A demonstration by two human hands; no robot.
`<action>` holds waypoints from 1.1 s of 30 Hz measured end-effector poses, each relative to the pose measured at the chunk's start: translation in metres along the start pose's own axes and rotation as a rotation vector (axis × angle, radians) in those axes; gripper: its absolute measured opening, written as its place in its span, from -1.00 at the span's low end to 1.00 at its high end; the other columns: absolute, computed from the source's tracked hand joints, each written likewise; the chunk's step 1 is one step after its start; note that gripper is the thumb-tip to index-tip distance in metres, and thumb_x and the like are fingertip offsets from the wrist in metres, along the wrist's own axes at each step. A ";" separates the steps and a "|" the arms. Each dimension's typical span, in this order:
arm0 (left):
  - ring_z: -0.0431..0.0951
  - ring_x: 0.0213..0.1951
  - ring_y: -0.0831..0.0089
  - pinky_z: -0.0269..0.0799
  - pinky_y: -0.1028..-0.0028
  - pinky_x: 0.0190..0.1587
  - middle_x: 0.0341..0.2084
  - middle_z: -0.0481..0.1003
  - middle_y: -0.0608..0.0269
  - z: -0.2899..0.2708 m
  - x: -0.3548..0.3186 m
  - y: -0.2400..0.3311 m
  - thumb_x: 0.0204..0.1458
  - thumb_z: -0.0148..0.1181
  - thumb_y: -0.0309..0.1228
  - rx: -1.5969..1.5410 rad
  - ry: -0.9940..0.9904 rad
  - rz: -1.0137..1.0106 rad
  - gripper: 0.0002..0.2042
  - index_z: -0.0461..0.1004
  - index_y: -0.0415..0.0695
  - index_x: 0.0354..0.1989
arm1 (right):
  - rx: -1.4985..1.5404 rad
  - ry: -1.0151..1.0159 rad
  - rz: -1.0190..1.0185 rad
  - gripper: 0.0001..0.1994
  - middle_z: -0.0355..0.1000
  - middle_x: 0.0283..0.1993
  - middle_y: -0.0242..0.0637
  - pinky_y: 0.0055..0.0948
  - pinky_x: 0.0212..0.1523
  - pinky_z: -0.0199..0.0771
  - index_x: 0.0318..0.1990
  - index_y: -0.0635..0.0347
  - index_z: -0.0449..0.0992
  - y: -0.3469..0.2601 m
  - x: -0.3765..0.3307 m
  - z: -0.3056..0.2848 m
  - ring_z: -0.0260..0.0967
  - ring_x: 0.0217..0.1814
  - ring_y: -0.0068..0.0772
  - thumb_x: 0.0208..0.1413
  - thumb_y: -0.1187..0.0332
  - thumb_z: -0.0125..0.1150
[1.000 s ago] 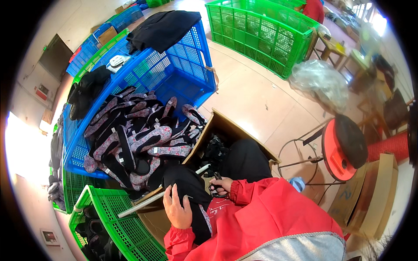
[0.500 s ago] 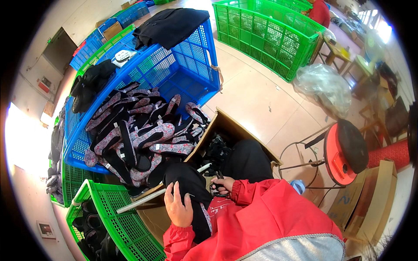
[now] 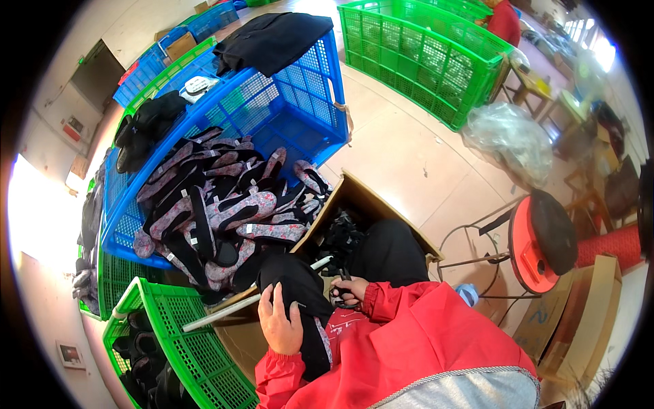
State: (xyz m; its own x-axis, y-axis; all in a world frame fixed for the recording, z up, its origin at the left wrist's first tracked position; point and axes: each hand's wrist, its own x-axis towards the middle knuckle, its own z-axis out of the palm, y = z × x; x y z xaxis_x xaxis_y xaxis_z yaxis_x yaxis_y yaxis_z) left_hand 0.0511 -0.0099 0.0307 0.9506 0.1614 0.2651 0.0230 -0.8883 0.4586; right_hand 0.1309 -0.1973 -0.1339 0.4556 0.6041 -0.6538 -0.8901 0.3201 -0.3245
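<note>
My left hand (image 3: 281, 326) rests on the dark cloth over my left thigh, its fingers stretched out and a little apart. Beside it, a strip of floral fabric (image 3: 323, 339) shows along the edge of a black piece on my lap, partly hidden by my red sleeve. In front of my belly, my right hand (image 3: 351, 289) is closed around black-handled scissors (image 3: 336, 294); their blades are hard to make out. A large heap of black slippers with floral soles (image 3: 245, 210) spills from the blue crate (image 3: 112, 235) ahead and to the left.
An open cardboard box (image 3: 392, 213) with small black pieces stands by my knees. A white rod (image 3: 221, 317) slants across its near side. Green crates (image 3: 197, 341) stand left and far ahead. At right are a red-topped stool (image 3: 531, 245), flattened cardboard (image 3: 579, 320) and a plastic bag (image 3: 507, 140).
The view has shifted very slightly, so the surroundings sit a little farther right. Both hands keep the same place and pose.
</note>
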 end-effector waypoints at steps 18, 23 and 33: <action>0.42 -0.05 0.25 0.34 0.46 -0.07 -0.01 0.37 0.03 0.000 -0.013 -0.023 0.01 0.12 -0.59 -0.349 0.120 -0.184 -0.55 0.31 -0.29 0.15 | -0.167 -0.092 -0.176 -0.83 0.44 -0.30 -0.27 -0.67 -0.76 -0.05 -0.07 0.14 0.35 0.003 -0.009 0.006 0.07 -0.70 -0.70 0.22 0.37 0.07; 0.37 -0.34 0.55 0.30 0.61 -0.30 -0.28 0.40 0.26 0.002 -0.023 -0.042 0.02 0.10 -0.64 -0.441 0.083 -0.332 -0.67 0.43 -0.25 0.01 | -0.342 -0.230 -0.383 -0.78 0.48 -0.24 -0.31 -0.64 -0.45 0.35 -0.07 0.19 0.38 0.012 -0.014 0.013 0.37 -0.46 -0.62 0.16 0.40 0.19; 0.27 -0.45 0.77 0.18 0.72 -0.39 -0.47 0.36 0.50 0.014 -0.035 -0.061 0.03 0.18 -0.63 -0.801 0.134 -0.500 -0.87 0.40 -0.15 -0.29 | -0.457 -0.493 -0.400 -0.69 0.36 -0.21 -0.44 -0.63 -0.14 0.35 -0.01 0.22 0.37 0.018 -0.045 0.050 0.33 -0.21 -0.70 0.11 0.47 0.27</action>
State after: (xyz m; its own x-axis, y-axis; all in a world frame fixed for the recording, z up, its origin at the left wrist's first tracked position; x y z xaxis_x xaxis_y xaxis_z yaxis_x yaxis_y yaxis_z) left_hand 0.0213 0.0327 -0.0188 0.8439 0.5345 -0.0468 0.1511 -0.1531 0.9766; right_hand 0.0955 -0.1823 -0.0759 0.6011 0.7948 -0.0839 -0.5255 0.3139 -0.7908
